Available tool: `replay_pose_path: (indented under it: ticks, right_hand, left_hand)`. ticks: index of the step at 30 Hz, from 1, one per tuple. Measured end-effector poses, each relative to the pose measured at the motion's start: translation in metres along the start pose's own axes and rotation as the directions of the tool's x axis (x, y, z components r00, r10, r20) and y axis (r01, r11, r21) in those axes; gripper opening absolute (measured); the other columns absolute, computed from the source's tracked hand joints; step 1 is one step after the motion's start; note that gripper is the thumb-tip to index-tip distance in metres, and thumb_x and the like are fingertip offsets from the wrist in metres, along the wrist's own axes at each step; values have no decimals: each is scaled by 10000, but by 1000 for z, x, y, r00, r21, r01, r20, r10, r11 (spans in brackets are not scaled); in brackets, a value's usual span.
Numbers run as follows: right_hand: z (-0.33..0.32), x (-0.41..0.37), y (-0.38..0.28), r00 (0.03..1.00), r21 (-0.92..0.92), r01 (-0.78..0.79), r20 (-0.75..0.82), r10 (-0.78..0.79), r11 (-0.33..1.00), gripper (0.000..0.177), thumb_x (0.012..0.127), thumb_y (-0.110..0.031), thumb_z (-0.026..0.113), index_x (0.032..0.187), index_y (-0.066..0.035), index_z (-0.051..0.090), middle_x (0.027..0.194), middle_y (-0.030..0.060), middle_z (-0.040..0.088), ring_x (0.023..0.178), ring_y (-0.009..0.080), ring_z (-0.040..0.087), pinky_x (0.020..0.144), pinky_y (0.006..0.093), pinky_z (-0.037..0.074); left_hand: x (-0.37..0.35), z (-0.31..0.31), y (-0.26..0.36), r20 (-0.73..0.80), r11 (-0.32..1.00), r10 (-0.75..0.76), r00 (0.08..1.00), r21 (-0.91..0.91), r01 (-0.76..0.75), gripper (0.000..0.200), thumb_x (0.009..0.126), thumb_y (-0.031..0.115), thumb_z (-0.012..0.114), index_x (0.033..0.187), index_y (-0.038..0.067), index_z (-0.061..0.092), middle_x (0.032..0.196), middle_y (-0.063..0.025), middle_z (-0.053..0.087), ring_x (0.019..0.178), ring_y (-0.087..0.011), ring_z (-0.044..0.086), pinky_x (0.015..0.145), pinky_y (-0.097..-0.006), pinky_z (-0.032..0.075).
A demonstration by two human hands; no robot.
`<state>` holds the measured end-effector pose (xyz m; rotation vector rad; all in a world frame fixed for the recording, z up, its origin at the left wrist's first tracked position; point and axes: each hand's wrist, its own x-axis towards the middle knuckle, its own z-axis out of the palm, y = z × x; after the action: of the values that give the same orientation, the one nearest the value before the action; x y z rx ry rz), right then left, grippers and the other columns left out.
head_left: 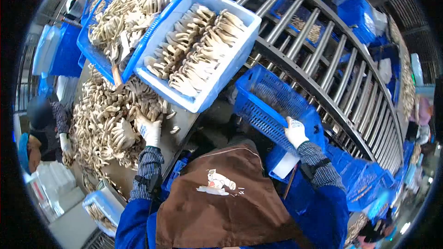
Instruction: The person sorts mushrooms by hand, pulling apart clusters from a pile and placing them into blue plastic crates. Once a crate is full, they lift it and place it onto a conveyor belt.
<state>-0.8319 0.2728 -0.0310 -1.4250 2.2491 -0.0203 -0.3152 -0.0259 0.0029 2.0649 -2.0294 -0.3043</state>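
My left hand [150,131], in a white glove, lies at the right edge of a heap of oyster mushrooms [99,124]. Its fingers stretch forward among the caps and stems, their tips partly hidden. A fan-shaped mushroom cluster [122,134] sits just left of it. On the other side, my gloved right hand [296,132] grips the near rim of a blue plastic basket [265,127], thumb over the edge. The basket is tilted, and its mesh floor shows. Ahead, between the hands, a pale blue-white crate [196,103] holds mushrooms laid in two neat rows.
A blue basket [85,41] full of loose mushrooms stands left of the crate. The roller conveyor [318,60] curves along the right. At far left, another person's gloved hand [65,144] is by the heap. A small mushroom box [108,207] stands at lower left.
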Motion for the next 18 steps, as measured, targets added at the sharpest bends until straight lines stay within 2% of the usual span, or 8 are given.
replay_pose_path:
  ticks: [2,6,10,11,13,15,16,18]
  right_hand:
    - [24,27,28,991,-59,103,-74,-107,993,413,806,-177,679,1171,-36,548,928,183,666,881,360,663,767,465,517]
    - [34,95,62,979,-170,68,-178,-98,983,337,806,-136,630,1128,-51,583,920,159,668,856,346,668,763,433,533]
    - [58,164,102,903,-138,23,-423,-80,990,183,839,-104,548,983,-76,656,851,161,675,830,334,680,744,429,543]
    - [71,182,118,943,-142,-103,-330,51,984,194,857,-99,534,1003,-70,658,921,164,695,877,334,687,758,420,547]
    - [124,216,176,941,-510,-62,-316,-120,858,248,903,-122,500,1071,-46,666,1043,174,707,946,319,693,812,418,551]
    - [94,225,137,916,-343,-386,-35,399,856,283,955,-159,482,1093,-32,694,1111,192,703,993,303,696,839,410,551]
    - [129,248,187,893,-279,-450,-142,427,848,457,990,-408,489,1121,-30,710,1033,174,723,877,349,700,778,438,557]
    - [147,269,198,898,-279,-439,-110,426,854,418,974,-384,513,1117,-43,707,1021,181,721,881,356,699,775,439,558]
  left_hand:
    - [5,5,-3,-46,997,20,999,75,-17,1061,618,238,856,1481,-22,295,1408,-298,446,1310,-424,423,1113,-481,334]
    - [25,24,-32,-25,958,65,998,-279,-69,1051,652,150,851,1499,-35,257,1380,-281,494,1295,-393,475,1103,-409,384]
    - [19,12,0,-4,874,-131,991,-472,114,912,721,116,791,1475,-62,309,1428,-253,464,1335,-340,459,1095,-370,404]
    - [23,25,-22,-28,921,-146,989,-369,126,846,759,94,754,1468,-63,320,1455,-250,443,1360,-335,438,1115,-367,385]
    - [26,21,-13,-33,830,-176,984,-543,130,883,762,41,744,1492,-53,258,1492,-234,420,1365,-314,437,1123,-373,370]
    - [24,8,5,22,681,-232,972,-710,179,861,765,40,745,1484,-33,277,1479,-215,431,1377,-288,423,1127,-363,362]
    - [22,4,2,41,687,-260,965,-695,214,838,771,26,736,1477,-23,289,1475,-204,434,1374,-275,422,1128,-359,359]
    - [9,-1,-3,-40,667,-228,973,-734,126,730,825,29,721,1447,21,340,1447,-181,454,1314,-254,468,1099,-370,401]
